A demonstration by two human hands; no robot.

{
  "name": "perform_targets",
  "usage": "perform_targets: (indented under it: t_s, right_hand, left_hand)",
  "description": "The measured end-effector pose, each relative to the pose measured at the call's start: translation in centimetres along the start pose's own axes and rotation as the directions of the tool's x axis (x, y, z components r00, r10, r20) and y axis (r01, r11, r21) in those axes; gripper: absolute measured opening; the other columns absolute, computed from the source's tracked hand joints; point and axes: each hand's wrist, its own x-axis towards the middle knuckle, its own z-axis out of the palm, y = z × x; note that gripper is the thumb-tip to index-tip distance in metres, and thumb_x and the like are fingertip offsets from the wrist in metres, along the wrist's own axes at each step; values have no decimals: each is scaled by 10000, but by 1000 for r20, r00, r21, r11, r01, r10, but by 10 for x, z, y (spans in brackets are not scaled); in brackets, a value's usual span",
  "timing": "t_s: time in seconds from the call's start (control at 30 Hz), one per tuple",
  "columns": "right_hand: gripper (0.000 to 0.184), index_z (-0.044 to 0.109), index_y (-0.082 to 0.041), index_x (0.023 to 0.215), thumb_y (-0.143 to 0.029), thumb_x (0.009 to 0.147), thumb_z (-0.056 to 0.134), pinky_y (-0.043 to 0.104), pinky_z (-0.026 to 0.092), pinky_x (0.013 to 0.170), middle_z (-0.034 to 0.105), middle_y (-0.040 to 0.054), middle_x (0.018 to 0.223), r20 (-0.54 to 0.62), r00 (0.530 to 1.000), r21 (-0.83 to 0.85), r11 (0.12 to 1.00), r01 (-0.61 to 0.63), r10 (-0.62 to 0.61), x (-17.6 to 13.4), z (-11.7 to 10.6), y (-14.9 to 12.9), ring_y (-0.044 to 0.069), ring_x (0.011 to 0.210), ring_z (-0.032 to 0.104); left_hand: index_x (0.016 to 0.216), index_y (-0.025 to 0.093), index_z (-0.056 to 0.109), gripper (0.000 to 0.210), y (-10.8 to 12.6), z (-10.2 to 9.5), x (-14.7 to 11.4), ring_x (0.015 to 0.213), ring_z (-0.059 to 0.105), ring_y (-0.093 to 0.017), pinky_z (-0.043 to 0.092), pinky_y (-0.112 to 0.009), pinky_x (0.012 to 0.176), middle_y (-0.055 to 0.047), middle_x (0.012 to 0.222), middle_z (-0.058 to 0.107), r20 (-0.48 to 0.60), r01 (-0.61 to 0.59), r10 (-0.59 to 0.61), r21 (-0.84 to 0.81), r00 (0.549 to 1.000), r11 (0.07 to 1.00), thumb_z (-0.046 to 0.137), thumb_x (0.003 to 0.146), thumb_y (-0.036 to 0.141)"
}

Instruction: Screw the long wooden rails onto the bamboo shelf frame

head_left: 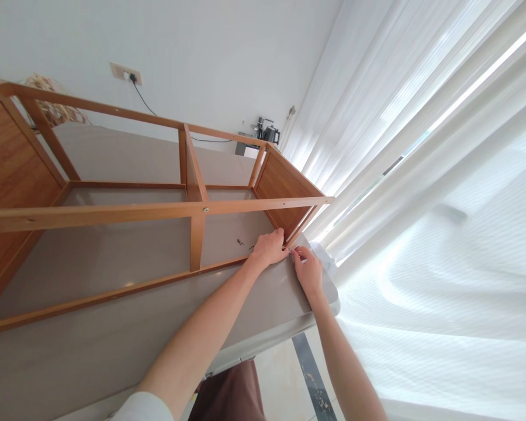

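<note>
A wooden furniture frame (197,234) with panelled ends and a middle divider lies on the grey-covered table (263,298). My left hand (269,247) is closed around its lower right corner, near the end panel (284,190). Just to the right, my right hand (307,268) is pinched at the same corner. A small, thin, shiny piece shows at its fingertips, too small to name. Loose small dark hardware (240,241) lies on the table inside the frame, left of my left hand. A screw head (206,209) shows in the upper rail, where the divider meets it.
White curtains (421,193) hang close along the right side. Behind the frame stand a dark kettle (271,134) and a wall socket (125,73) with a plugged-in cord. The table's rounded corner (333,295) lies just right of my right hand.
</note>
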Motion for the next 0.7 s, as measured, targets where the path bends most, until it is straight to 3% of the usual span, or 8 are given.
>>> perform_targets:
  t_s: [0.17,0.27,0.5,0.7]
  right_hand:
    - [433,677,-216,902,-596,909,469,298,483,631,750,43,771,36,995,105,990,-95,92,4,-5,3,215,654,677]
    - [440,676,-209,902,-606,896,486,300,486,639,754,54,793,25,994,126,986,-108,106,4,-3,4,218,673,679]
    - [375,675,-217,918,-540,910,485,323,480,742,749,65,897,-63,996,78,995,-65,70,2,3,3,214,763,669]
    - [332,689,-251,923,-476,945,445,316,460,726,746,34,899,-39,999,-7,1000,-4,4,-1,2,0,206,749,659]
  left_hand:
    - [1097,207,483,317,0,0,0,982,692,-290,535,-399,797,-100,1138,678,6,4,-4,7,1000,1000,545,880,429]
    - [1092,208,488,322,0,0,1,979,693,-289,534,-393,797,-100,1136,681,1,7,-7,7,1000,1000,554,874,436]
    - [1107,213,486,322,0,0,0,997,688,-291,528,-396,812,-106,1153,674,7,9,-9,2,1000,1000,537,889,444]
    - [1120,207,478,325,0,-1,0,989,691,-288,537,-403,807,-107,1163,670,23,8,-8,13,1000,1000,546,888,425]
